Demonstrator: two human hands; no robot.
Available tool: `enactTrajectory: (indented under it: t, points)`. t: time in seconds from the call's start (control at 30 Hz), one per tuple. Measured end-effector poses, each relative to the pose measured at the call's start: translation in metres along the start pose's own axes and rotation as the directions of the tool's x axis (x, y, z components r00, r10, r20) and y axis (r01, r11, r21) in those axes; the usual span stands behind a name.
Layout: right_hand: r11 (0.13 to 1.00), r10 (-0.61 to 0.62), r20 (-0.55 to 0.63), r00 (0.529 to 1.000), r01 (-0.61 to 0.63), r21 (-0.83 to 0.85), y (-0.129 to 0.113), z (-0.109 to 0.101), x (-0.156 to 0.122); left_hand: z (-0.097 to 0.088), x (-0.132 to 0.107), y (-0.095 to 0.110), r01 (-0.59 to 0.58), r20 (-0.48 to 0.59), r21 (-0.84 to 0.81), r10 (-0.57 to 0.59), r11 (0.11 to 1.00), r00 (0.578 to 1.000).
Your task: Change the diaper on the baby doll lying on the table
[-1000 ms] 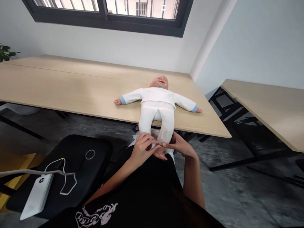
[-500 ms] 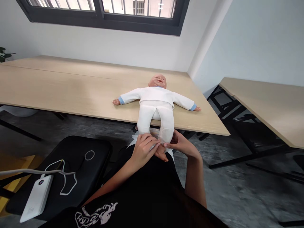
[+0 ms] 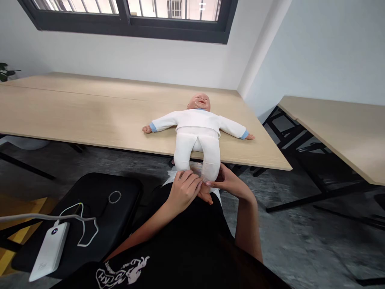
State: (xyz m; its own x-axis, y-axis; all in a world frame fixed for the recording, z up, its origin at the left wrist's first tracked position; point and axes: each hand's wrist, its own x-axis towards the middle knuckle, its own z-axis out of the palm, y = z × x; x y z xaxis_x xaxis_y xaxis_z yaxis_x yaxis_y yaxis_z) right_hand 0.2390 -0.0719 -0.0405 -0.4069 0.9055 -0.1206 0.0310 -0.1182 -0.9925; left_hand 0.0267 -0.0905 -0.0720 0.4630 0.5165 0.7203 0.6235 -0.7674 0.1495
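Two hands, left hand (image 3: 183, 190) and right hand (image 3: 227, 181), pinch the trouser leg (image 3: 209, 168) at the baby doll (image 3: 197, 120) foot (image 3: 206, 196), where a gentle tug seems needed.

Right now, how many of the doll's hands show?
2. One doll hand lies on the table at picture left, the other doll hand at picture right; none hidden.
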Motion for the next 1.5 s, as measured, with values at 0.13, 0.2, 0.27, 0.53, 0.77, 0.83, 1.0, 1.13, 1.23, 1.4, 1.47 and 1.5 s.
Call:
enactTrajectory:
  t: [0.13,0.2,0.27,0.53,0.77,0.83,1.0,1.13,1.23,1.4,1.47,1.5]
  points:
    - [1.0,-0.001,-0.012,1.0,0.001,-0.02,-0.002,0.001,-0.001,0.0,0.0,0.001,-0.022,-0.006,0.027,0.022,0.999,1.0]
    - [1.0,-0.01,-0.012,1.0,0.009,-0.028,-0.001,0.0,-0.001,0.0,0.0,0.001,-0.029,-0.015,0.038,0.03,0.999,0.999]
    - [0.999,-0.013,-0.018,1.0,0.012,-0.045,0.001,0.0,-0.001,-0.001,0.001,0.002,-0.034,-0.035,0.051,0.035,0.998,0.999]
    - [0.999,-0.005,-0.033,0.999,0.004,-0.048,-0.003,0.005,-0.001,0.001,0.005,0.001,-0.052,-0.097,0.118,0.063,0.992,0.993]
    - [0.999,-0.018,-0.053,0.998,0.016,-0.045,0.001,0.003,0.0,0.006,0.001,-0.002,-0.073,-0.11,0.134,0.088,0.988,0.99]
    - [0.999,-0.017,-0.057,0.998,0.015,-0.04,0.001,0.002,0.0,0.006,-0.001,-0.003,-0.068,-0.12,0.145,0.086,0.987,0.989]
    - [0.999,-0.004,-0.053,0.999,0.002,-0.04,0.001,0.002,-0.001,0.01,-0.005,-0.007,-0.09,-0.171,0.145,0.114,0.985,0.979]
    - [0.999,0.006,-0.056,0.998,-0.009,-0.038,0.0,0.002,-0.002,0.014,-0.007,-0.009,-0.1,-0.195,0.145,0.127,0.984,0.972]
    - [1.0,0.009,-0.052,0.999,-0.011,-0.028,0.0,0.003,-0.002,0.015,-0.007,-0.01,-0.064,-0.2,0.101,0.083,0.993,0.976]
    - [0.999,0.003,-0.059,0.998,-0.006,-0.042,-0.005,0.005,-0.003,0.018,-0.01,-0.01,-0.03,-0.144,-0.094,0.016,0.995,0.989]
    - [0.998,0.013,-0.054,0.998,-0.016,-0.055,-0.007,0.004,-0.005,0.021,-0.011,-0.007,0.046,-0.033,-0.217,-0.054,0.975,0.998]
    - [0.998,0.015,-0.049,0.999,-0.018,-0.064,-0.007,0.002,-0.006,0.022,-0.012,-0.005,0.121,0.043,-0.271,-0.113,0.955,0.993]
